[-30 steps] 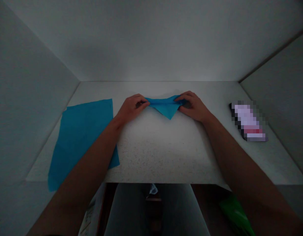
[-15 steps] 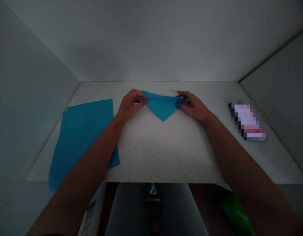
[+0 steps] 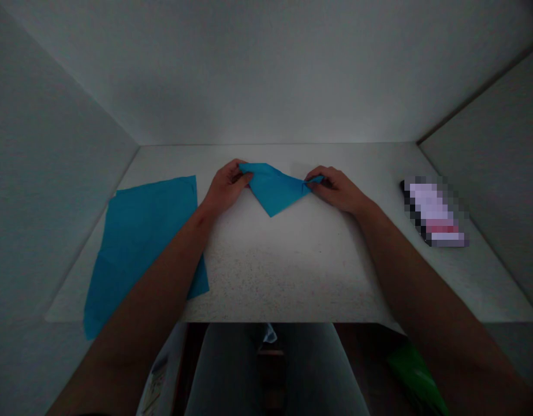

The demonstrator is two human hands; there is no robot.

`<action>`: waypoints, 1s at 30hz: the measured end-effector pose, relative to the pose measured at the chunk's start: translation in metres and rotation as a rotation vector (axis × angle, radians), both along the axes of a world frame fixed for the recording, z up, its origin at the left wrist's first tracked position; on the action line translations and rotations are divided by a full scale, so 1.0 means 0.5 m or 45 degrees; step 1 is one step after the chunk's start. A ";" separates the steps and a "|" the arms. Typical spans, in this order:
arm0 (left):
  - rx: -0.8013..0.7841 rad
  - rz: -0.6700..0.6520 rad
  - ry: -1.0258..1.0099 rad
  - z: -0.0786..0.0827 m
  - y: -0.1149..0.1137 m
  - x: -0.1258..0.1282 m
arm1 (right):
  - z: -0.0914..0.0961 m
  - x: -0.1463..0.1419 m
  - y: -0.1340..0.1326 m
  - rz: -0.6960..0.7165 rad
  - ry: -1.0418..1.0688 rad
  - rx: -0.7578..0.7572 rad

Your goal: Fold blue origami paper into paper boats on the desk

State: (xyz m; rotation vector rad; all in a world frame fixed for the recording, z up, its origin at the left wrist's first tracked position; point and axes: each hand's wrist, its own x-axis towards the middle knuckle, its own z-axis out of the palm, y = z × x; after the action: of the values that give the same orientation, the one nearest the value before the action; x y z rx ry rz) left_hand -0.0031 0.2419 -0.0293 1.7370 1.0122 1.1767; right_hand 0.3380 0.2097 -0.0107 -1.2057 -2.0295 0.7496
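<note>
A small folded blue paper [image 3: 275,188], triangular with its point toward me, is held between both hands over the middle of the white table [image 3: 292,271]. My left hand [image 3: 225,188] pinches its left corner with curled fingers. My right hand [image 3: 338,188] pinches its right corner. The paper's left side sits a little higher than its right.
A stack of flat blue paper sheets [image 3: 140,242] lies on the table's left side, hanging slightly over the front edge. A blurred rectangular object [image 3: 435,214] lies at the right. Walls enclose the table on the left, back and right. A green object [image 3: 416,375] shows below the table edge.
The folded paper has opened from a narrow strip into a taller triangle and shifted a little left. Both hands moved slightly left with it, still pinching its corners.
</note>
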 end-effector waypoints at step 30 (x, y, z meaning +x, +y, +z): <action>-0.002 0.003 0.040 0.036 -0.026 0.001 | -0.008 0.012 0.006 -0.147 0.508 -0.093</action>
State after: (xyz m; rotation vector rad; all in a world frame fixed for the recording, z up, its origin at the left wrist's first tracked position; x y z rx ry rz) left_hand -0.0027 0.2292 -0.0115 1.7585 1.0343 1.1531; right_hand 0.3440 0.2128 -0.0147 -1.1001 -1.6060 0.9315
